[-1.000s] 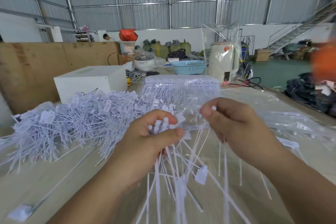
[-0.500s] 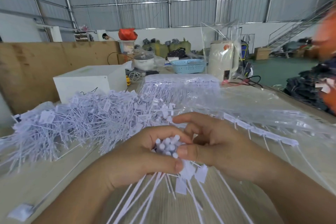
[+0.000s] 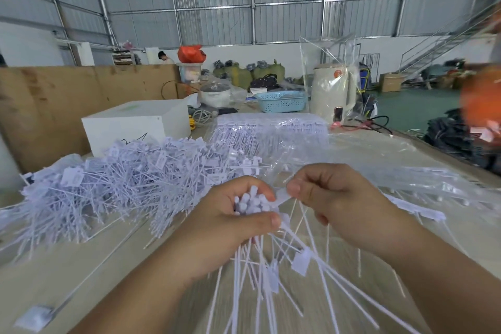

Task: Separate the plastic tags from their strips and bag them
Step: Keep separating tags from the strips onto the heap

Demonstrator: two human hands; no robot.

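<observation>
Corrugated metal walls and steel framing close off the back of a warehouse, with a staircase at the far right and green sacks (image 3: pixel 245 73) against the white lower wall. Nearer, the pale wooden worktop (image 3: pixel 54 271) carries a white box (image 3: pixel 135 123), a blue plastic basket (image 3: pixel 282 101), a cream electric kettle (image 3: pixel 332 92) with a clear plastic bag (image 3: pixel 325 62) standing over it, and a sheet of tags still on their strips wrapped in clear film (image 3: pixel 271 127).

A large loose heap of separated white plastic tags (image 3: pixel 122 179) spreads over the left half of the worktop, just beyond the left hand. One single tag (image 3: pixel 35 317) lies apart at the near left edge.

The left hand (image 3: pixel 230 228) is curled round a bundle of tags (image 3: pixel 253 202), their rounded heads sticking up between thumb and fingers and their thin tails fanning down toward the viewer. The right hand (image 3: pixel 333 198), just beside it, pinches the flat end of one tag (image 3: pixel 282 196) between thumb and forefinger, touching the top of the bundle; its other fingers are curled. More strips in film (image 3: pixel 433 187) lie on the worktop to the right.
</observation>
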